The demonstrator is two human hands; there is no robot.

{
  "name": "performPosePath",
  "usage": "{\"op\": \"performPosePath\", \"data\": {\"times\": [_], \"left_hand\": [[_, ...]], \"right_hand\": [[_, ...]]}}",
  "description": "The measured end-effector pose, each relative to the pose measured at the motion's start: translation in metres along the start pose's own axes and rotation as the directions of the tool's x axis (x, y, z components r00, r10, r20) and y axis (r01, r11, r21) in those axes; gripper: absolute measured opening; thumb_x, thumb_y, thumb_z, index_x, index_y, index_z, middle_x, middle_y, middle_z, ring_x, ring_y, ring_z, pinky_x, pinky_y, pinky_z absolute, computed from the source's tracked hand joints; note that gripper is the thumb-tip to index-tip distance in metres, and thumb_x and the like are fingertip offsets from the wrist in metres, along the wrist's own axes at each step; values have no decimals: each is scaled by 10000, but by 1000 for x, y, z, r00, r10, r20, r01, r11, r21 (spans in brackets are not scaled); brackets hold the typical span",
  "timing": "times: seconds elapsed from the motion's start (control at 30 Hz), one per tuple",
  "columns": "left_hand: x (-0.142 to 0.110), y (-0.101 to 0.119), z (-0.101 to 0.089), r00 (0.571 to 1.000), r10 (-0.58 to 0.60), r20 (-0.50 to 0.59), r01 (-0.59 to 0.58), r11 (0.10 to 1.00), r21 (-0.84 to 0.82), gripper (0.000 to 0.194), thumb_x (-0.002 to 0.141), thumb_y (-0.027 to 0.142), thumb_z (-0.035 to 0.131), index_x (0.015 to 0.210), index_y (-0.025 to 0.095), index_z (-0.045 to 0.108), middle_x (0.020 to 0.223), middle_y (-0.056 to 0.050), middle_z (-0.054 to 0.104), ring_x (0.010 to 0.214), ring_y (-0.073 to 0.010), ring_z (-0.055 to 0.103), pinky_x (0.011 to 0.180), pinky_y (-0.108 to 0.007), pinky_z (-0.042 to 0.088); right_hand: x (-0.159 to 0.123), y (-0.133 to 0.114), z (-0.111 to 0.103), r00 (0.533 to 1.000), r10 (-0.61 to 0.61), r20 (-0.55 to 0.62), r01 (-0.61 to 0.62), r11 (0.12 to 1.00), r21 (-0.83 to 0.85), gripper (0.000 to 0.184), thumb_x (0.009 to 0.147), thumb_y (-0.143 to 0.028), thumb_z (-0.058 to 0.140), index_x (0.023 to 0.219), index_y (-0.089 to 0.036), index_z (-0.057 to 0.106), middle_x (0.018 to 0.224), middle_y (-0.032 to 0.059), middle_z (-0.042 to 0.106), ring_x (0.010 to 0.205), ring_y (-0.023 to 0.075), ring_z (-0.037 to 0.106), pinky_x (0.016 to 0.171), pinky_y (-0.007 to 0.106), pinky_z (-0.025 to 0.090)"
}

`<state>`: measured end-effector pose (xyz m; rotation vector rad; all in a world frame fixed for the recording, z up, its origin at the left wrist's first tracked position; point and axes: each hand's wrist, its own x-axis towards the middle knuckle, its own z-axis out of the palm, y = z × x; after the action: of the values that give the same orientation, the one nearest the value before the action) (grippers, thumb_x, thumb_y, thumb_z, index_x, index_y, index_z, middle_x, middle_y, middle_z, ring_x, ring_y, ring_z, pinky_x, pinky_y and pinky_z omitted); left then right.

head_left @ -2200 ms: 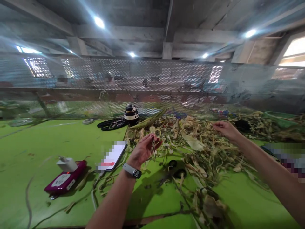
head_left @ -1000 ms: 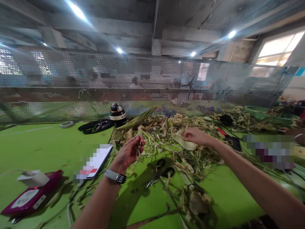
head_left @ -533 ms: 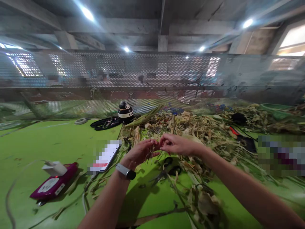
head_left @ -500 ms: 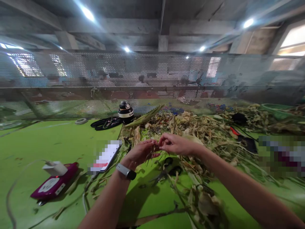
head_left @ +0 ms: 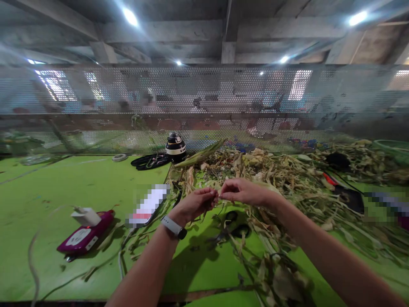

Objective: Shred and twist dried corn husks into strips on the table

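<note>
My left hand, with a grey-strapped watch at its wrist, is closed with thumb and fingertips pinched together. My right hand meets it, its thumb and finger also pinched at the same spot. What lies between the fingertips is too small to make out. Below the hands, black-handled scissors rest on the green table. Behind and right of the hands spreads a heap of dried husk strips, pale and yellow-green. A long green husk leaf leans at the heap's back left.
To the left lie a phone and a purple power strip with a white charger, their cables crossing the table. A black bottle stands at the back before a perforated metal screen. A green basket is at far right.
My right hand has come from the husk heap leftward to my left hand, and their fingertips now meet. My left fingers have curled in more tightly. The camera view has shifted.
</note>
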<state>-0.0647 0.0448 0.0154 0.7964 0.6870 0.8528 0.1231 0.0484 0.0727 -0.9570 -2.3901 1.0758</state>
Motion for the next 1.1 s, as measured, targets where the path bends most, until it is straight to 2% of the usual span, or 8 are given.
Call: {"op": "performPosePath", "data": {"times": [0.17, 0.3, 0.37, 0.47, 0.7, 0.87, 1.0, 1.1], "left_hand": [[-1, 3, -1, 999, -6, -49, 6, 1000, 0, 128, 626, 112, 746, 687, 108, 633, 626, -2, 625, 526, -59, 562, 492, -142, 440], [-3, 4, 2, 996, -34, -84, 39, 998, 49, 140, 612, 125, 760, 696, 99, 651, 659, -9, 644, 549, -55, 568, 522, -136, 446], [-4, 4, 3, 994, -54, -92, 62, 994, 86, 146, 614, 144, 763, 706, 97, 659, 647, -14, 648, 548, -53, 565, 520, -135, 436], [-6, 4, 5, 994, -68, -88, 80, 988, 136, 157, 612, 167, 768, 713, 101, 667, 625, -16, 647, 553, -55, 560, 518, -139, 421], [-6, 0, 5, 996, -87, -18, 88, 990, 114, 188, 588, 178, 783, 705, 89, 666, 666, -27, 658, 584, -58, 566, 554, -147, 420], [-5, -2, 5, 995, -85, 45, 81, 994, 74, 179, 597, 172, 774, 685, 93, 640, 689, -63, 674, 636, -110, 619, 596, -187, 452], [-5, -2, 3, 992, -113, 63, 108, 992, 70, 194, 639, 203, 747, 740, 117, 607, 816, -111, 697, 738, -195, 668, 670, -279, 496], [-4, -3, 2, 989, -127, 74, 121, 990, 75, 172, 698, 214, 698, 789, 123, 584, 859, -129, 695, 779, -220, 674, 741, -344, 502]], "right_hand": [[-5, 11, -19, 1000, -31, 3, 31, 999, -14, 257, 791, -369, 566, 894, -138, 616, 727, 9, 599, 640, 114, 514, 574, 215, 381], [-6, 16, -23, 999, -53, -5, 51, 983, -178, 243, 783, -372, 573, 801, -144, 656, 714, 19, 607, 638, 121, 510, 566, 217, 362], [-5, 17, -23, 994, -79, -75, 59, 969, -238, 247, 774, -376, 582, 743, -142, 654, 686, 17, 600, 617, 118, 501, 554, 217, 347], [-2, 19, -20, 982, -82, -170, 47, 978, -201, 256, 772, -383, 584, 731, -135, 635, 634, 1, 578, 575, 103, 477, 530, 207, 333], [2, 22, -17, 978, -57, -199, 35, 993, -112, 309, 762, -426, 587, 715, -123, 617, 596, -8, 552, 552, 93, 451, 527, 207, 340], [2, 24, -18, 983, -74, -165, 68, 997, -44, 294, 743, -420, 614, 714, -127, 612, 598, -14, 547, 555, 90, 446, 527, 206, 343], [0, 21, -18, 993, -99, -66, 100, 995, 18, 264, 753, -395, 611, 748, -131, 629, 640, -8, 569, 584, 94, 468, 537, 202, 350], [-1, 16, -17, 994, -106, -17, 107, 993, 49, 249, 762, -381, 604, 755, -133, 627, 639, -17, 563, 569, 86, 458, 521, 196, 334]]}}
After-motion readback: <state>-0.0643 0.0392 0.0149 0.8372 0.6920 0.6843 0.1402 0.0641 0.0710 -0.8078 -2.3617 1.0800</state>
